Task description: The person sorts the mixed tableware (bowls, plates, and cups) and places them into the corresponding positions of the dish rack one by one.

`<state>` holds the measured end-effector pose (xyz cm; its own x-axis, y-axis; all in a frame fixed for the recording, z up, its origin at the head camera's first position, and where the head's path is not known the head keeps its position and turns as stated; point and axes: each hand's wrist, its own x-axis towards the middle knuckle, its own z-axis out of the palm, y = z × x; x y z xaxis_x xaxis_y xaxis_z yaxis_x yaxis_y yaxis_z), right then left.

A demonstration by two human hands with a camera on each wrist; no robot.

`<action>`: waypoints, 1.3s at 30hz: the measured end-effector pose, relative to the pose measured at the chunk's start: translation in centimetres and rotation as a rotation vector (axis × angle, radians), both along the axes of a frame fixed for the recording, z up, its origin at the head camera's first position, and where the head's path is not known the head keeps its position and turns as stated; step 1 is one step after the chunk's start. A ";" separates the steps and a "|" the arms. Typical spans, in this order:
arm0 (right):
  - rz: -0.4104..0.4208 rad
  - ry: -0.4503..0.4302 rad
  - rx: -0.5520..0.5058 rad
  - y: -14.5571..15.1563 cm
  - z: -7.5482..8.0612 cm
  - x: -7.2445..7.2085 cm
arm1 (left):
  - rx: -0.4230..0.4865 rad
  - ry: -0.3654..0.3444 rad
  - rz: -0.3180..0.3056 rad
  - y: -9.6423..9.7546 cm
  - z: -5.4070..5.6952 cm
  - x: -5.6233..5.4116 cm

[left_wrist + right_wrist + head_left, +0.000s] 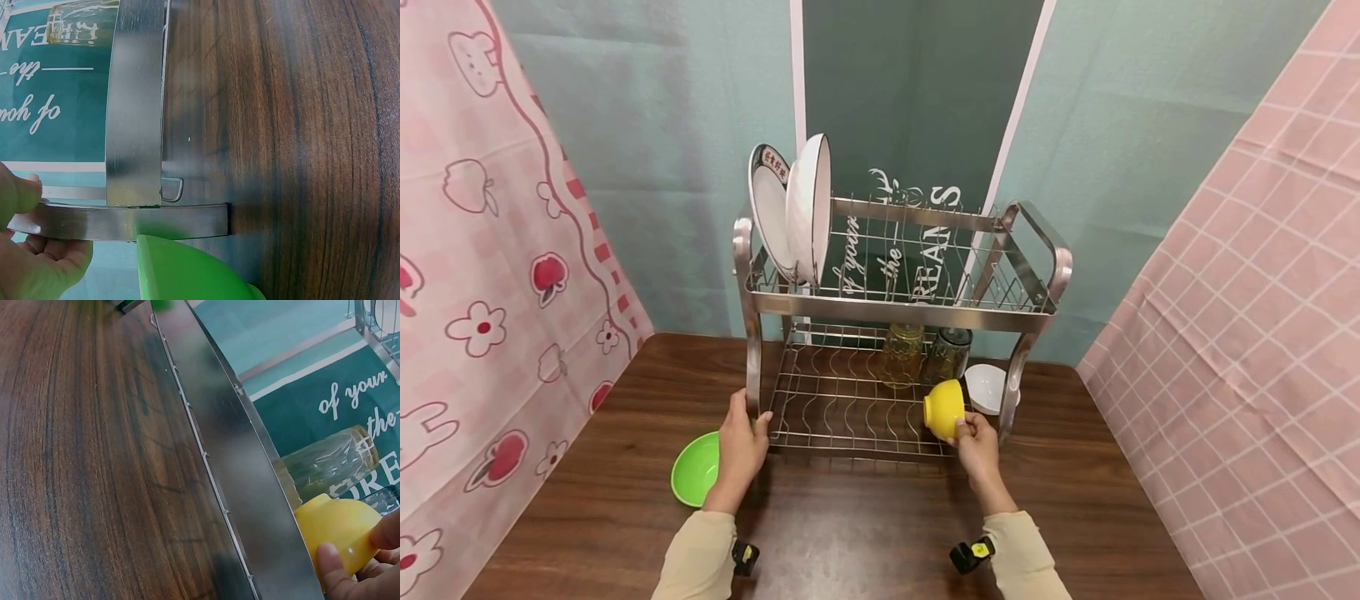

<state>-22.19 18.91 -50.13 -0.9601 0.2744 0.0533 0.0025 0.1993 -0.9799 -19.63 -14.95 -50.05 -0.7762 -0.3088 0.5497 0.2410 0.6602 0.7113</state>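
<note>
A two-tier metal dish rack (895, 312) stands on the wooden table. My left hand (742, 442) grips its front left leg, thumb on one side and fingers on the other in the left wrist view. At the right end of the lower tier, my right hand (979, 450) pinches a small yellow bowl (943, 408), tilted on its side with its base toward the left. Behind the bowl, an amber glass (901, 357) and a dark grey glass (949, 354) stand on the lower tier. A white plate (770, 208) and a white bowl (811, 208) lean upright on the upper tier.
A green bowl (695, 471) sits on the table (850, 533) left of the rack, partly behind my left forearm. Near the rack's right legs is a white bowl (987, 387). Patterned pink cloth hangs at both sides, and a green cloth hangs behind.
</note>
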 end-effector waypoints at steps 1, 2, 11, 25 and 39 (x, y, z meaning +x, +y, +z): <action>0.003 0.000 -0.002 0.0 0.0 0.0 | -0.002 0.001 0.001 0.0 0.0 0.0; 0.004 -0.003 -0.006 0.0 0.0 0.0 | -0.004 0.003 0.002 0.0 -0.1 0.0; 0.021 -0.016 -0.011 0.2 0.1 0.1 | -0.015 0.026 0.001 0.0 -0.1 0.0; 0.270 -0.106 0.113 1.4 2.6 1.1 | -0.005 -0.003 0.000 -0.1 0.1 0.1; 0.415 -0.116 0.517 2.6 5.2 2.6 | 0.001 0.001 0.005 0.0 -0.1 0.1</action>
